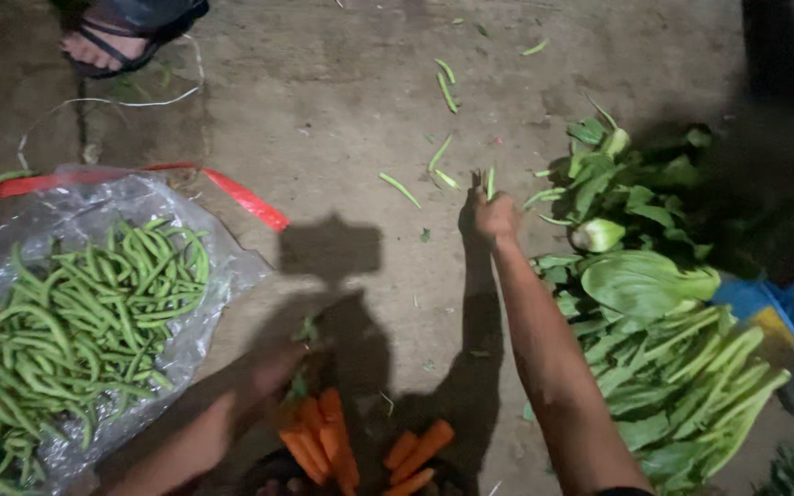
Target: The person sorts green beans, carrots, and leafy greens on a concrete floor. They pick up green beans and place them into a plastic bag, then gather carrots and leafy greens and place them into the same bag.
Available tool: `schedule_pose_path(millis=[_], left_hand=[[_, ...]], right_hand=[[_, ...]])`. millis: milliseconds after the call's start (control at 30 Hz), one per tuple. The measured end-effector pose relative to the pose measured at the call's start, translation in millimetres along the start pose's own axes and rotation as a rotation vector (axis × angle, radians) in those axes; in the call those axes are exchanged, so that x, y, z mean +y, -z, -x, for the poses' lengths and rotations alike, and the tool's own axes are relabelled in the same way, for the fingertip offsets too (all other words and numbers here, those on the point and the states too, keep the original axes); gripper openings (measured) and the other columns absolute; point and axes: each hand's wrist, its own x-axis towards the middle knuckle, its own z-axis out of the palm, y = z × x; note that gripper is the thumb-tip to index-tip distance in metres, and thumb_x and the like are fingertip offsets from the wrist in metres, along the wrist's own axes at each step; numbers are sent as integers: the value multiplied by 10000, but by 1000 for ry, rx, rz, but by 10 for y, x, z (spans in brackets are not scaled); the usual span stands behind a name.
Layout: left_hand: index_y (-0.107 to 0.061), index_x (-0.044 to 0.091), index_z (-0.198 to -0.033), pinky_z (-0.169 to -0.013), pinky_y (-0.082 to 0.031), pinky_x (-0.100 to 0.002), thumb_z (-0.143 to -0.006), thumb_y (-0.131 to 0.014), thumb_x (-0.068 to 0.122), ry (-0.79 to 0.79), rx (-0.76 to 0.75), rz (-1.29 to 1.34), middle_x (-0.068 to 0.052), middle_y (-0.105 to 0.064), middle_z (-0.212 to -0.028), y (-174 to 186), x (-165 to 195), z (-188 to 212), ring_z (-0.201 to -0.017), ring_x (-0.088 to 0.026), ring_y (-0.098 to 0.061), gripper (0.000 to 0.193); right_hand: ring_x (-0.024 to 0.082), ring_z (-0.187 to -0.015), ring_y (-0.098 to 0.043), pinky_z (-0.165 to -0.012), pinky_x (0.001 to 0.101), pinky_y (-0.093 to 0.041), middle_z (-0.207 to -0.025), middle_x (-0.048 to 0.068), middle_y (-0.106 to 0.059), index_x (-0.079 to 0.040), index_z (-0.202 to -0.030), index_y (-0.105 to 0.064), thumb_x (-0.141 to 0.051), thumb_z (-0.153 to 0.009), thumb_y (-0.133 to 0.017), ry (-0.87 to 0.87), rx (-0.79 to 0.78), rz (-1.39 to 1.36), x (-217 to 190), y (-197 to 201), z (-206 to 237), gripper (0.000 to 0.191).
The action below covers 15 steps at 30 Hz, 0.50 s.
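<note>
While our right hand (493, 217) clenches a stray green bean (490, 182) at frame centre, our left hand (273, 367) rests on the carrots (328, 441) at the bottom, its grip unclear. Most beans fill the plastic sheet (222, 266) at left; several loose beans (445, 83) remain on the floor (323, 92).

Bare, dim concrete floor (342, 110)

bare forearms, no rings — dark sleeve edge
</note>
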Motion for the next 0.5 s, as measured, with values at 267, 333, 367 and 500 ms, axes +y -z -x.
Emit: schedule_pose_path(millis=[267, 333, 367, 500], left_hand=[[-761, 77, -1169, -948, -552, -343, -903, -797, 365, -462, 173, -142, -34, -765, -1152, 514, 113, -393, -1044, -146, -691, 393], [-762, 72, -1111, -903, -557, -335, -884, -804, 378, -601, 304, -135, -33, -763, -1080, 383, 182, -516, -990, -146, -694, 383], [-762, 70, -1082, -881, -559, -331, -874, -808, 385, -632, 351, -33, -33, -762, -1043, 232, 232, -577, -963, -147, -695, 380], [-695, 77, -988, -744, -527, -375, -850, -835, 394, -534, 314, 472, -45, -686, -875, -592, 415, -542, -815, -193, -639, 373]], right_hand=[[310, -835, -692, -706, 441, -528, -906, 213, -713, 42, -1016, -701, -489, -1073, -504, 87, -297, -49, 20, -115, -3, 569], [209, -832, -655, -738, 384, -532, -934, 96, -700, -10, -1064, -699, -490, -1143, -401, -76, -480, -444, 28, -142, 211, 570], [232, -788, -625, -670, 397, -470, -917, 107, -702, 39, -1047, -685, -565, -1164, -386, -51, -558, -434, 72, -199, 427, 684], [188, -760, -640, -659, 429, -520, -845, 100, -730, 15, -1031, -726, -373, -1012, -585, 202, -659, -218, 75, -596, 1258, 413]])
